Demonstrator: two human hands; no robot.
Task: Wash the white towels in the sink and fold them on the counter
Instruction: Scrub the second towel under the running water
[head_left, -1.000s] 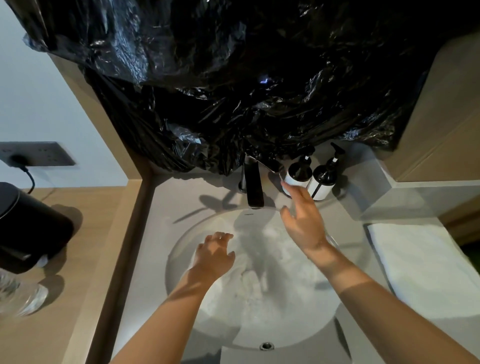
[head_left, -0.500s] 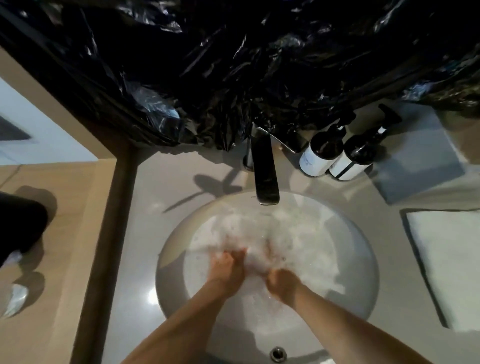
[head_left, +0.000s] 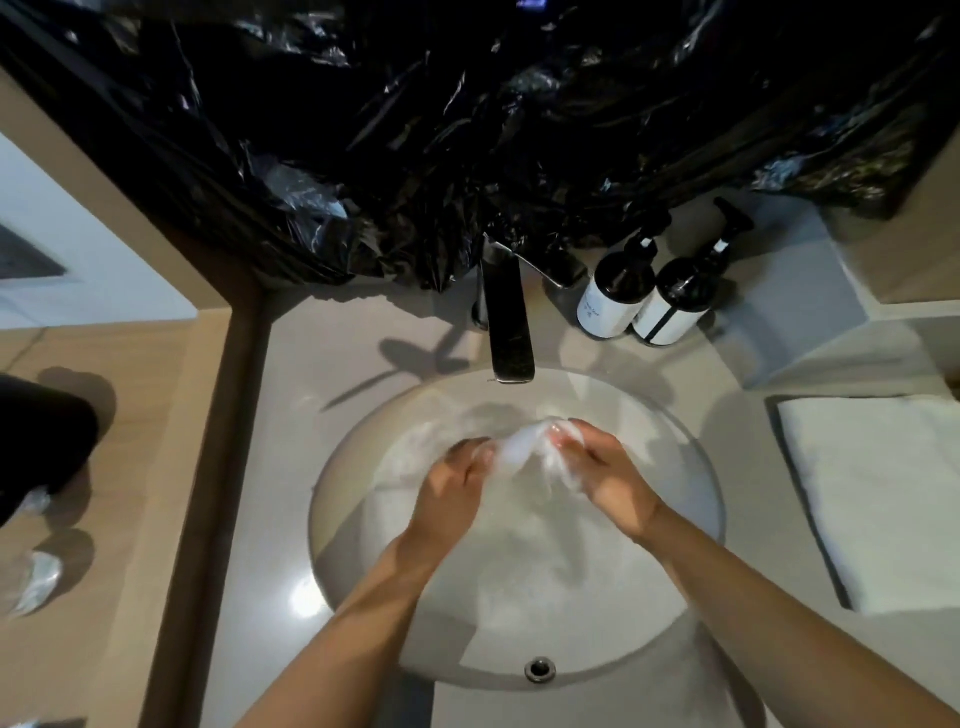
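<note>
Blurred wet towel (head_left: 522, 452) between fingers

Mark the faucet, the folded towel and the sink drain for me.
faucet (head_left: 511, 332), head view, top of the spout
folded towel (head_left: 878, 493), head view, middle of its top face
sink drain (head_left: 540, 669), head view, centre of the metal ring

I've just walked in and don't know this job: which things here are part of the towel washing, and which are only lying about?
Part of the job:
left hand and right hand, both gripping the wet towel
sink
tap
folded towel on the counter

Just lying about:
two pump bottles
black plastic sheet
black appliance
</note>
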